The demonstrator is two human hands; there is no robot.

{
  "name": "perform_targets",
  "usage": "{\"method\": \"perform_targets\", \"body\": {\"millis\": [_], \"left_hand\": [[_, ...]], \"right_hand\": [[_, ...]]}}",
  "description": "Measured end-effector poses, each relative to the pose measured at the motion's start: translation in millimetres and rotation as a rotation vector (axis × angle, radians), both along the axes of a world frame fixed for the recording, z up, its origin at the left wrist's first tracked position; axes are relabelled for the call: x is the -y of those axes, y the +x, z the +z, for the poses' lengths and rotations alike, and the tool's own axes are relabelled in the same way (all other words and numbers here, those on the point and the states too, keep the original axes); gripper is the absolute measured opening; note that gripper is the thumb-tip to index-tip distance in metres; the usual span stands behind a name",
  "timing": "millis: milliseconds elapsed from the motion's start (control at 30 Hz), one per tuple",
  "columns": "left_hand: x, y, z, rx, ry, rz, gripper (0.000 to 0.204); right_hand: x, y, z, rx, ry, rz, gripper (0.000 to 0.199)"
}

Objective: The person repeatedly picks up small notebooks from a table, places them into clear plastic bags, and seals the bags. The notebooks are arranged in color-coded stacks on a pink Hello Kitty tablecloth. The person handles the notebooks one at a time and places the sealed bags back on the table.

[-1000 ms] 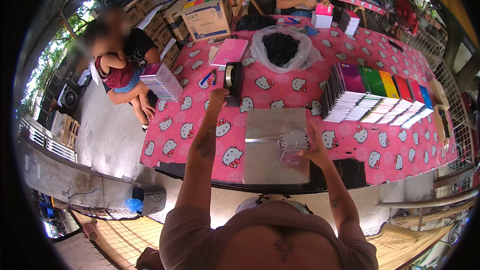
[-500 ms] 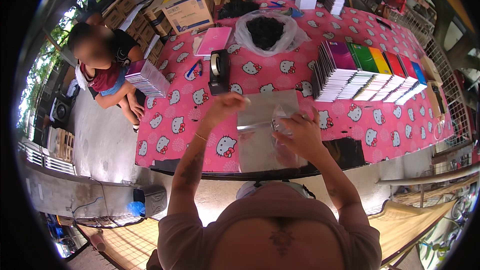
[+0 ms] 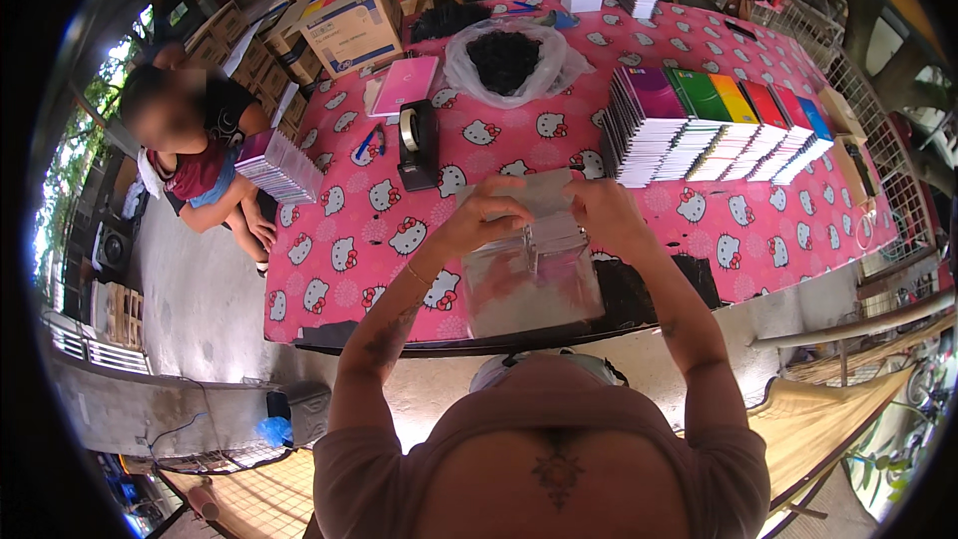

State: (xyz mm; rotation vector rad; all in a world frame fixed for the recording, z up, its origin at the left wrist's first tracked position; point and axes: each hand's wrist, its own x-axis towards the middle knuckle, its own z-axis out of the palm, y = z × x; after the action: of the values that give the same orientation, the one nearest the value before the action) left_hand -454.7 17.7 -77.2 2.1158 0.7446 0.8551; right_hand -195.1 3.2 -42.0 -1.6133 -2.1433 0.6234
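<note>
A stack of clear plastic bags lies flat at the table's near edge, in front of me. Over its upper part, my left hand curls its fingers at the left edge of a raised piece of clear plastic. My right hand pinches the same clear plastic bag from the right, its fingers bent down. Glare on the film blurs its exact edges. Beyond my left hand stands a black tape dispenser with a roll in it.
Stacked spiral notebooks in several colours stand at the right. A white bag of black material lies farther back. Pens, a pink notebook and a cardboard box are to the left. Two people sit at the left; another works across the table.
My left hand has moved right and my right hand up, so both now meet over the upper part of the plastic. A piece of film is lifted between them. The view has shifted slightly.
</note>
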Motion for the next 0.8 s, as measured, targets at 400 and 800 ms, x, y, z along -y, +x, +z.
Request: {"method": "perform_targets", "body": {"millis": [400,800], "left_hand": [[-10,40,-5,-0.128,0.210,0.038,0.011],[-10,60,-41,0.124,-0.149,0.398,0.070]], "right_hand": [[34,30,-77,-0.164,0.411,0.483,0.051],[11,21,-109,-0.886,0.008,0.175,0.041]]}}
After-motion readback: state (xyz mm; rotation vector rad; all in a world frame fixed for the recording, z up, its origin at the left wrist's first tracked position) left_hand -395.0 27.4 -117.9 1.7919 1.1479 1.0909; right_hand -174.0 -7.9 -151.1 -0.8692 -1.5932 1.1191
